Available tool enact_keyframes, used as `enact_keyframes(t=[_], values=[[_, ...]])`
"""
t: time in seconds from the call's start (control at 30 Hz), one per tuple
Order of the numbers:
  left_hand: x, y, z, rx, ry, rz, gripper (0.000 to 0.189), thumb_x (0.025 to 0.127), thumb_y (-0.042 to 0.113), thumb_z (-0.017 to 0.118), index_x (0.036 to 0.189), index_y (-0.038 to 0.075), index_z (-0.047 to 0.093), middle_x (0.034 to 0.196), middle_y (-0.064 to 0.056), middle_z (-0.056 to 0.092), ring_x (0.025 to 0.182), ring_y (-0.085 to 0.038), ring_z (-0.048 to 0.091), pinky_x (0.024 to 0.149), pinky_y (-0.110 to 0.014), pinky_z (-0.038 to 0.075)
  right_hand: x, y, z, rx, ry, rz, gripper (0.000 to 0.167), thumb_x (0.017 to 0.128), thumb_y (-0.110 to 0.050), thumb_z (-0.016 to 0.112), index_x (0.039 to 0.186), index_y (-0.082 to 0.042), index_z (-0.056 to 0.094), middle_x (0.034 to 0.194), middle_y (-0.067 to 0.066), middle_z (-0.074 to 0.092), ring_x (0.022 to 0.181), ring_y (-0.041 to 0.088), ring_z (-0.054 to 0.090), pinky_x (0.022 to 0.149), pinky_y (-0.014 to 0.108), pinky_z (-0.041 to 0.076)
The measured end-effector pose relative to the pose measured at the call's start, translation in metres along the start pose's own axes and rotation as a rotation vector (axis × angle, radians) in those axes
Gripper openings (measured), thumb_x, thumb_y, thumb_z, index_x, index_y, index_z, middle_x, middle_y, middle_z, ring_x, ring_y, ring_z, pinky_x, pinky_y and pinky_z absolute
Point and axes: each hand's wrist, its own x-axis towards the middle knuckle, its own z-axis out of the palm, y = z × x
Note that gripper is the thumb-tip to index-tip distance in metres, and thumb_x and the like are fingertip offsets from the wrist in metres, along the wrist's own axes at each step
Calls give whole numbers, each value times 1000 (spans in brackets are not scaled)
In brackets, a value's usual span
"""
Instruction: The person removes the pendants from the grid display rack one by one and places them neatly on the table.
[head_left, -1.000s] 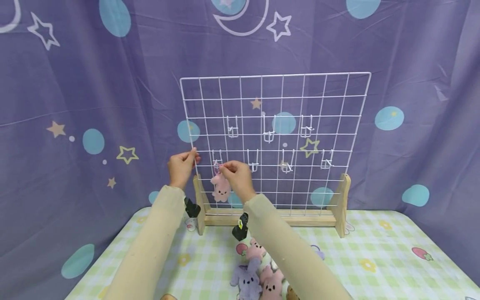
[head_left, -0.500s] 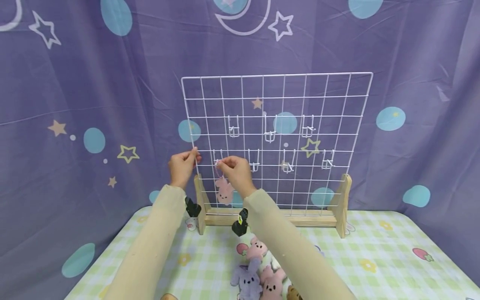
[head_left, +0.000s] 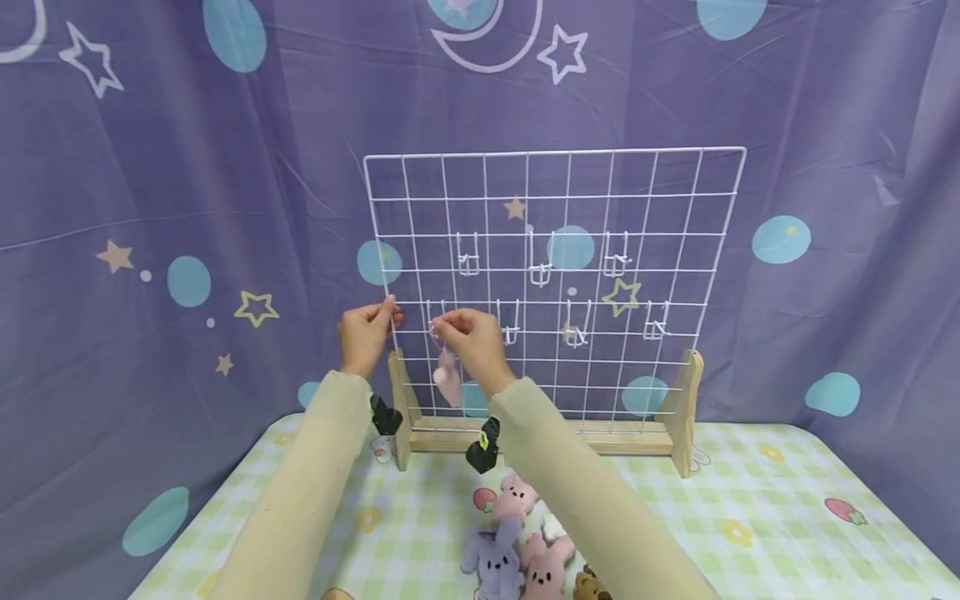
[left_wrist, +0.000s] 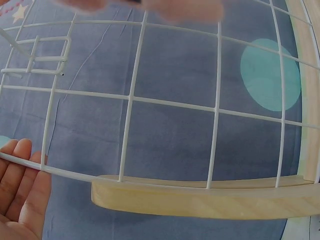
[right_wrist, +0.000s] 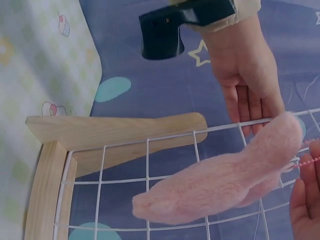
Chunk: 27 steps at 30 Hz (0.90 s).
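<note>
A white wire grid [head_left: 555, 152] stands upright in a wooden base [head_left: 540, 440]. My left hand [head_left: 362, 337] grips the grid's left edge wire, its fingers behind the wire in the left wrist view. My right hand [head_left: 474, 346] pinches the pink bead chain [right_wrist: 307, 162] of a pink plush keychain at the leftmost hook of the lower row. Below the fingers dangles the pink plush [head_left: 447, 382], turned side-on; it fills the middle of the right wrist view. My fingers cover most of that hook, so whether the chain is over it cannot be told.
Several white hooks, among them an upper one [head_left: 540, 273], hang in two rows on the grid. On the checked tablecloth [head_left: 780, 517] lie more plush toys: a lavender one [head_left: 497, 567], pink ones [head_left: 544, 575], and a brown one [head_left: 591, 585] partly under my right sleeve.
My right hand has moved slightly up and left to the hook. The pink plush has dropped to hang below the fingers and has turned from face-on to side-on. My left hand keeps its grip.
</note>
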Motion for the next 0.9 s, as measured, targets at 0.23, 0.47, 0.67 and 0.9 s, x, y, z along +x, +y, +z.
enact_keyframes(t=[0.23,0.47,0.67,0.9], values=[[0,0,1,-18,-9,-16,37,89,38,63,89,3,76,84,-14,72,58,-1,59,54,-11,46,-13,-1,-8,77,-25,33,15,88,-13,67,91,2,68,86,11,71,80,28,64,64,21,50],[0,0,1,-33,-10,-18,36,90,37,63,88,2,75,82,-13,72,61,-3,61,55,-11,48,-29,-2,-20,61,-94,47,17,88,-19,67,91,-3,69,87,7,71,86,27,65,69,24,52],[2,-2,2,-41,-15,-22,37,90,37,63,89,3,75,83,-12,73,64,-5,64,58,-12,50,-47,-9,-34,87,-164,29,17,89,-17,66,91,0,68,87,9,71,85,30,65,73,29,55],[2,-3,3,-50,-18,-19,38,90,38,63,91,1,75,86,-16,72,62,-2,63,59,-12,51,-77,-14,-54,87,-228,43,19,89,-18,66,92,1,68,89,14,71,80,22,65,74,32,55]])
